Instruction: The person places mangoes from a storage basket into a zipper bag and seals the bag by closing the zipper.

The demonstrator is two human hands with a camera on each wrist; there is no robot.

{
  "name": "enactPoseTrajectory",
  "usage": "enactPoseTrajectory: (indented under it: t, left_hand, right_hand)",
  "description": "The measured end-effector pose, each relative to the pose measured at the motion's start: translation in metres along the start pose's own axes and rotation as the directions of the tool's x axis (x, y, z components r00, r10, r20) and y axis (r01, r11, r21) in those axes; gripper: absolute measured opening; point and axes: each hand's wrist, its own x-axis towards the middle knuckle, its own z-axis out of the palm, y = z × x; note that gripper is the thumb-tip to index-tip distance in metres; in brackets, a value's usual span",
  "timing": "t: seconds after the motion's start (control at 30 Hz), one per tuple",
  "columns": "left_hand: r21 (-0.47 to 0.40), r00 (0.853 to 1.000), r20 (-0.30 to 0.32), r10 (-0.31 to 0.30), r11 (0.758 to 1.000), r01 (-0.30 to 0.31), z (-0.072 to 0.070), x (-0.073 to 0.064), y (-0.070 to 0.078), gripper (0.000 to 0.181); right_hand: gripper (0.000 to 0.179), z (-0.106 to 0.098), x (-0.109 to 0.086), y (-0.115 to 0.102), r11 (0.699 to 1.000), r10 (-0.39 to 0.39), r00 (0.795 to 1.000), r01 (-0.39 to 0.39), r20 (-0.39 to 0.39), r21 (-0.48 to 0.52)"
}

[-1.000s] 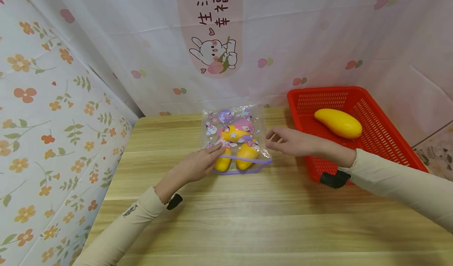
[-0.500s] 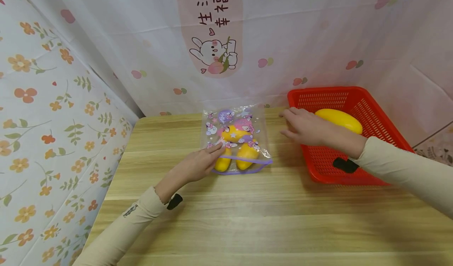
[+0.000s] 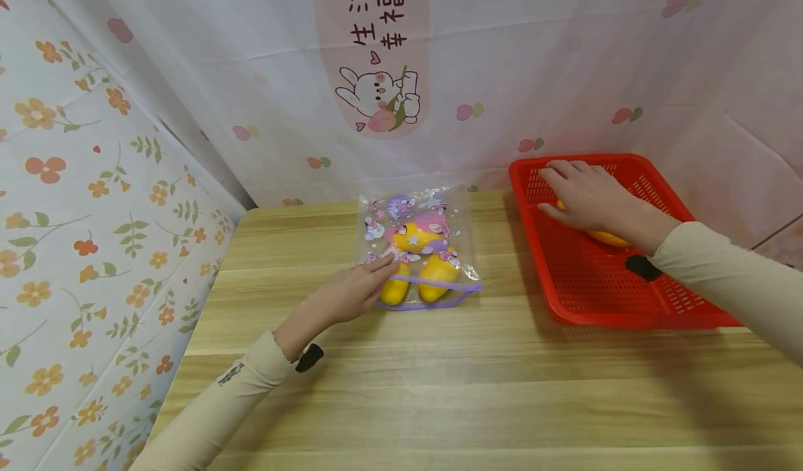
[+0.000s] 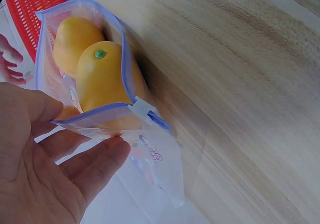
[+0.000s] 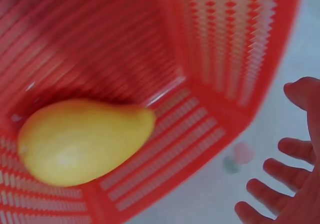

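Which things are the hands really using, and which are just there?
Seem part of the job:
left hand, pinching the zip bag
three mangoes inside it
right hand, over the red basket
single mango in there

Seem just there:
wooden table
rabbit-print curtain
flower-print curtain

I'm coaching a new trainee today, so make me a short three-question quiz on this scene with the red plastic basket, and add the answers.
1. In the head view, how many yellow, mango-shaped fruits show in the clear, printed plastic bag?
2. True or false: the right hand is apart from the smooth, elongated yellow fruit in the red, slotted plastic basket.
3. What does the left hand hold? A: the basket's rim. B: the bag's edge. C: nothing.

Key: 1. Three. 2. True; the right wrist view shows the gap. 3. B.
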Motion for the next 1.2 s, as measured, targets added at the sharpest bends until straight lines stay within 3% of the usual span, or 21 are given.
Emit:
enactPoseTrajectory:
  t: [0.2,0.47,0.7,0.9,1.2]
  left_hand:
    - [0.000,1.000,-0.006,0.003,1.000,-0.003,0.000,-0.001,0.001,0.049]
    - [0.010,1.000,-0.011,0.011,1.000,-0.011,0.000,-0.001,0.001,0.050]
    - [0.002,1.000,-0.005,0.001,1.000,-0.001,0.001,-0.001,0.000,0.049]
    - [0.000,1.000,0.003,-0.003,1.000,0.003,0.001,-0.001,-0.001,0.050]
    - [-0.004,1.000,-0.006,0.003,1.000,-0.003,0.001,-0.001,-0.003,0.050]
  right_hand:
    - [0.073,0.011,-0.003,0.028,0.997,0.080,0.993,-0.081,0.083,0.013]
    - [0.084,0.024,-0.013,0.062,0.978,0.174,0.962,-0.194,0.213,0.079]
    - [0.091,0.040,-0.020,0.081,0.971,0.148,0.942,-0.196,0.302,0.137]
    - [0.106,0.052,-0.024,0.089,0.943,0.133,0.918,-0.233,0.373,0.238]
    - [0.127,0.063,-0.029,0.095,0.904,0.145,0.903,-0.287,0.404,0.316]
